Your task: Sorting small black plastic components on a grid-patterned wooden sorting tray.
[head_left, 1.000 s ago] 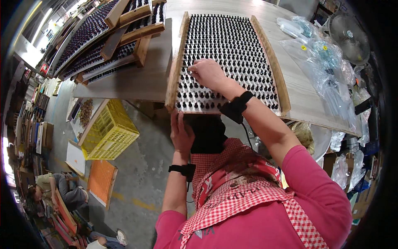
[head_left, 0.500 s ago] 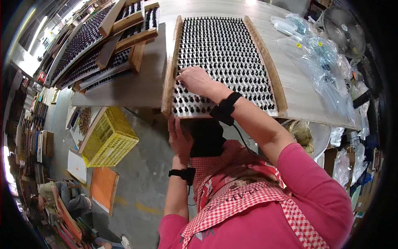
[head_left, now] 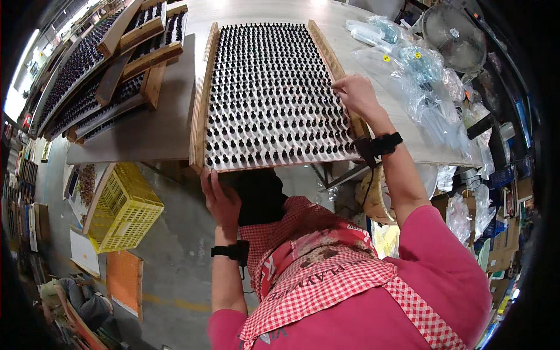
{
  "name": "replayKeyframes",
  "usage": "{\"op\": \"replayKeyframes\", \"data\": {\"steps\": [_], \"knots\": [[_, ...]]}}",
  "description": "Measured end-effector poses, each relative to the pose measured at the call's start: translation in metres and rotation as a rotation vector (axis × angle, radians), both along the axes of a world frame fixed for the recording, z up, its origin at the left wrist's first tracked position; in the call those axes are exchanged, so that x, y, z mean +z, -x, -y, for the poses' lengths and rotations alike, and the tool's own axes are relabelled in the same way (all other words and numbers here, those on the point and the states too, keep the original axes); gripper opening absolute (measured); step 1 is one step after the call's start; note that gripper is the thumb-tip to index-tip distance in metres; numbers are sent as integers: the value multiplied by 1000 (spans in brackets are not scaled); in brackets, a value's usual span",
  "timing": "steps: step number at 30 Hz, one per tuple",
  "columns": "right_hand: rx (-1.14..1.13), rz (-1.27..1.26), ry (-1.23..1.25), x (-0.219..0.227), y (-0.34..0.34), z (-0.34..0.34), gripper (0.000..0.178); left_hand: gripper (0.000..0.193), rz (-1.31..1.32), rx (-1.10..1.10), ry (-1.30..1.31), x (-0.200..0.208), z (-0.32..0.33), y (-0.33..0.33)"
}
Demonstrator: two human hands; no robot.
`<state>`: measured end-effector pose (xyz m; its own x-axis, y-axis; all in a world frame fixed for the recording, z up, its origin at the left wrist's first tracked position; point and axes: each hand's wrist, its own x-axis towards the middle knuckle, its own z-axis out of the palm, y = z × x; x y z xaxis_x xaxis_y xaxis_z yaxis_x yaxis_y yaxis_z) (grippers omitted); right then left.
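Note:
A white board (head_left: 256,165) with wooden side rails lies on the table, covered in rows of small black knob-like pieces (head_left: 274,99) standing upright. My right hand (head_left: 357,96) is over the right rail (head_left: 328,51), beside the ends of the rows. Its fingers are bent together in a pinch; whatever is between them is too small to make out. At the board's near left corner, my left hand (head_left: 221,197) has its fingers stretched up against the front edge, below the left rail (head_left: 201,111). Its thumb is not clearly visible.
Similar filled boards (head_left: 116,76) are stacked crookedly at the left of the table (head_left: 175,125). Clear plastic bags (head_left: 429,87) and a fan (head_left: 454,38) are at the right. On the floor stand a yellow crate (head_left: 125,207) and an orange panel (head_left: 124,280); a seated person is at lower left.
My right hand has crossed from the left side of the rows to the right rail. My left hand stays by the near left corner. The whole view has shifted, moving the scene leftward.

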<state>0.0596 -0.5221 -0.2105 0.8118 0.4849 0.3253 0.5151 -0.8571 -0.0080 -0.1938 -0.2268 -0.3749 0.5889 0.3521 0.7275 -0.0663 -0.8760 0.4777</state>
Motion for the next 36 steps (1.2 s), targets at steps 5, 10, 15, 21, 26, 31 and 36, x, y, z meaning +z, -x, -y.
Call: {"op": "replayKeyframes", "data": {"steps": [5,10,15,21,26,31,36], "knots": [[-50,-108,27,-11,-7,2,17,53,-15,-22,-2,3,-1,5],[-51,-149,162,-7,-9,-3,15,53,-42,-20,2,7,0,6],[26,-99,66,-8,-8,-8,18,54,-26,-25,-18,6,-1,7],[42,-149,192,-8,-5,-36,17,62,-124,-75,56,4,-4,11],[24,-135,141,-3,1,-41,19,64,-108,-84,23,8,-3,10],[122,-105,69,-2,8,-52,23,64,-86,-104,55,7,-4,10],[102,-127,90,-14,5,-52,24,63,-87,-97,26,10,-3,10]]}}
